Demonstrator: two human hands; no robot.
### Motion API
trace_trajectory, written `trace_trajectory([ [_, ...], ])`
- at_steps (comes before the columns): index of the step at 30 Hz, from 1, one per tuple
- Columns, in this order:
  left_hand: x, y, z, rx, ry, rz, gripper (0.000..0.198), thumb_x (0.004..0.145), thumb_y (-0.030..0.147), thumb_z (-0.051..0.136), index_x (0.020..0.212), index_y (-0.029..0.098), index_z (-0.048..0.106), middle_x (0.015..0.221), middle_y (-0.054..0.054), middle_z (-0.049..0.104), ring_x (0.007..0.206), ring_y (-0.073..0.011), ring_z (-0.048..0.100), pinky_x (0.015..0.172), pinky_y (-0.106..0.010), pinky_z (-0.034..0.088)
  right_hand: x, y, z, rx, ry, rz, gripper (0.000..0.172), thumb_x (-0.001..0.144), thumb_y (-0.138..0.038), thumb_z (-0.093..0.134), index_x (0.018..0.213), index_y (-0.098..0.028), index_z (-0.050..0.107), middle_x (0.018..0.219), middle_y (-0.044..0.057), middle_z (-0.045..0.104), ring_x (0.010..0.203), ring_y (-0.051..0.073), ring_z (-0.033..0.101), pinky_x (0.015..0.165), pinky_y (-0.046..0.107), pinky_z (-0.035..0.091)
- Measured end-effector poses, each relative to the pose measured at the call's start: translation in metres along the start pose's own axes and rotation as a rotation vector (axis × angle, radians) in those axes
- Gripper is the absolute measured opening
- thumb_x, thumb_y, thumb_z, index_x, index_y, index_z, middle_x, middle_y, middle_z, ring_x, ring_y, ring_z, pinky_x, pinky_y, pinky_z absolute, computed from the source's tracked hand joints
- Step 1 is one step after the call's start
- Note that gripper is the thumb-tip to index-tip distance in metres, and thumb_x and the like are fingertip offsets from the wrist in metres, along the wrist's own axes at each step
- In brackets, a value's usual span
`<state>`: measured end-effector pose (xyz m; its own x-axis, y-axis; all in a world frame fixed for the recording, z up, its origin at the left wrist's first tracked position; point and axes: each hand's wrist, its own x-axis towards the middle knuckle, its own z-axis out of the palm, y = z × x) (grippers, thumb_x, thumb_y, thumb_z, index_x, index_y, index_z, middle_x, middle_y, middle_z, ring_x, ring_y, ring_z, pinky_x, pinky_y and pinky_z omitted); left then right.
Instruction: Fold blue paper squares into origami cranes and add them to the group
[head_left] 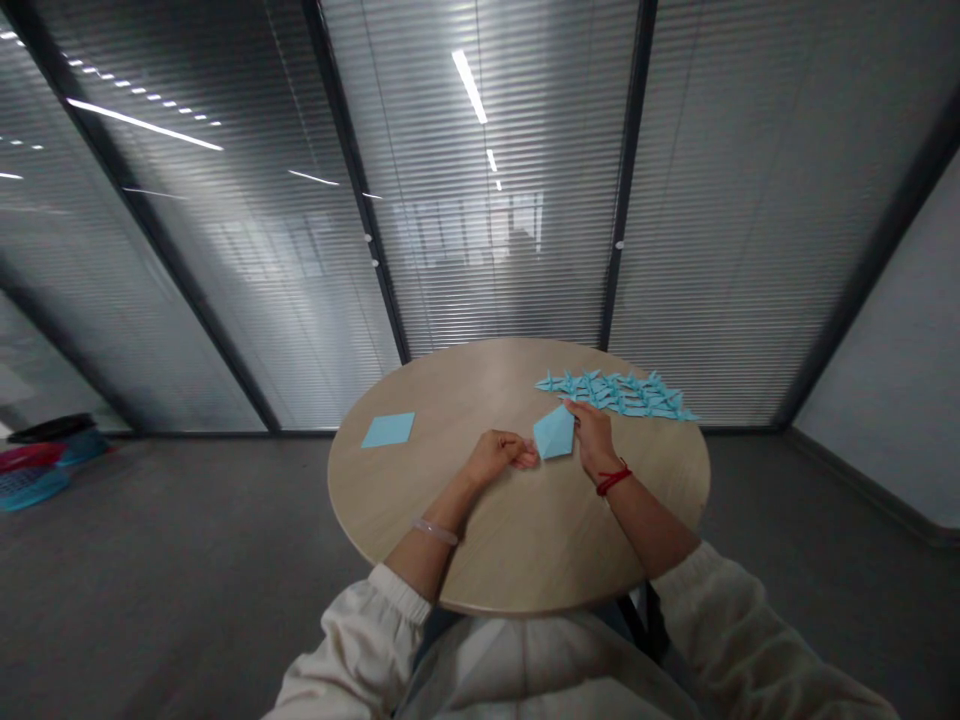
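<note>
A light blue folded paper [553, 432], kite-shaped, lies on the round wooden table [517, 530] between my hands. My left hand [499, 455] is curled, its fingertips pinching the paper's left corner. My right hand [592, 435] is closed on the paper's right edge, thumb and fingers gripping near its top point. A clear bracelet is on my left wrist, a red cord on my right.
A flat blue paper square [388, 429] lies on the table's left side. Several folded blue paper cranes [619, 393] are spread along the far right rim. Glass walls with blinds stand behind. Coloured items [37, 465] sit on the floor at far left.
</note>
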<state>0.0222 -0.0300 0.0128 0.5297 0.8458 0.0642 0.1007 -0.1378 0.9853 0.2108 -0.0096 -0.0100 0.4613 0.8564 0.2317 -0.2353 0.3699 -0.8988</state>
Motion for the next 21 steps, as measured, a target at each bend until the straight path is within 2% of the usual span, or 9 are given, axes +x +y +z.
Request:
trace_trajectory([
  [2, 0.002, -0.001, -0.002, -0.001, 0.081, 0.025, 0.049, 0.068, 0.058, 0.066, 0.077, 0.009, 0.069, 0.076, -0.014, 0.071, 0.067, -0.0172, 0.066, 0.066, -0.029, 0.05, 0.0, 0.001, 0.0, 0.033, 0.005, 0.054, 0.026, 0.058, -0.039, 0.074, 0.062, -0.016, 0.062, 0.058, -0.004, 0.055, 0.053, 0.01, 0.044, 0.052, 0.023, 0.034],
  [3, 0.003, -0.002, -0.004, -0.001, 0.155, 0.052, 0.05, 0.07, 0.058, 0.064, 0.077, 0.01, 0.068, 0.077, -0.014, 0.071, 0.067, -0.0174, 0.065, 0.065, -0.029, 0.05, -0.001, 0.001, 0.002, 0.014, -0.046, 0.093, 0.026, 0.058, -0.039, 0.074, 0.061, -0.016, 0.061, 0.057, -0.004, 0.054, 0.052, 0.01, 0.043, 0.051, 0.023, 0.034],
  [6, 0.006, -0.002, -0.009, 0.025, 0.314, 0.105, 0.053, 0.072, 0.063, 0.059, 0.084, 0.011, 0.068, 0.082, -0.014, 0.07, 0.072, -0.0186, 0.065, 0.063, -0.029, 0.048, -0.013, -0.001, 0.009, -0.136, -0.309, 0.088, 0.031, 0.06, -0.043, 0.072, 0.055, -0.016, 0.059, 0.053, -0.005, 0.049, 0.05, 0.009, 0.04, 0.049, 0.023, 0.03],
  [7, 0.006, -0.002, -0.01, 0.049, 0.307, 0.109, 0.055, 0.071, 0.064, 0.058, 0.085, 0.011, 0.068, 0.081, -0.012, 0.07, 0.071, -0.0182, 0.063, 0.062, -0.028, 0.047, -0.017, -0.002, 0.012, -0.188, -0.387, 0.067, 0.032, 0.062, -0.044, 0.071, 0.055, -0.016, 0.059, 0.052, -0.004, 0.048, 0.05, 0.009, 0.039, 0.049, 0.023, 0.029],
  [9, 0.006, -0.003, -0.01, 0.148, 0.246, 0.1, 0.055, 0.069, 0.064, 0.06, 0.081, 0.011, 0.068, 0.07, -0.007, 0.065, 0.062, -0.0147, 0.057, 0.057, -0.025, 0.042, -0.025, -0.006, 0.015, -0.245, -0.439, 0.029, 0.034, 0.066, -0.047, 0.068, 0.057, -0.015, 0.06, 0.054, -0.004, 0.049, 0.052, 0.009, 0.039, 0.051, 0.024, 0.029],
  [12, 0.004, -0.005, -0.008, 0.354, 0.152, 0.081, 0.051, 0.068, 0.062, 0.061, 0.066, 0.012, 0.064, 0.051, 0.004, 0.045, 0.048, -0.008, 0.038, 0.048, -0.022, 0.028, -0.031, -0.013, 0.016, -0.288, -0.491, 0.002, 0.034, 0.067, -0.049, 0.067, 0.061, -0.015, 0.062, 0.059, -0.002, 0.054, 0.057, 0.011, 0.044, 0.055, 0.024, 0.032],
  [15, 0.004, -0.008, -0.008, 0.443, 0.127, 0.094, 0.051, 0.07, 0.063, 0.058, 0.058, 0.013, 0.058, 0.049, 0.006, 0.033, 0.049, -0.0072, 0.027, 0.048, -0.023, 0.019, -0.032, -0.015, 0.016, -0.281, -0.557, 0.033, 0.036, 0.067, -0.05, 0.067, 0.065, -0.015, 0.064, 0.062, -0.001, 0.058, 0.059, 0.012, 0.047, 0.056, 0.024, 0.034],
  [21, 0.003, -0.006, -0.009, 0.442, 0.073, 0.112, 0.055, 0.071, 0.065, 0.055, 0.052, 0.014, 0.05, 0.052, 0.006, 0.028, 0.051, -0.0075, 0.022, 0.049, -0.024, 0.016, -0.03, -0.009, 0.016, -0.317, -0.635, 0.056, 0.035, 0.065, -0.049, 0.068, 0.063, -0.014, 0.064, 0.058, -0.002, 0.056, 0.054, 0.011, 0.044, 0.053, 0.024, 0.031],
])
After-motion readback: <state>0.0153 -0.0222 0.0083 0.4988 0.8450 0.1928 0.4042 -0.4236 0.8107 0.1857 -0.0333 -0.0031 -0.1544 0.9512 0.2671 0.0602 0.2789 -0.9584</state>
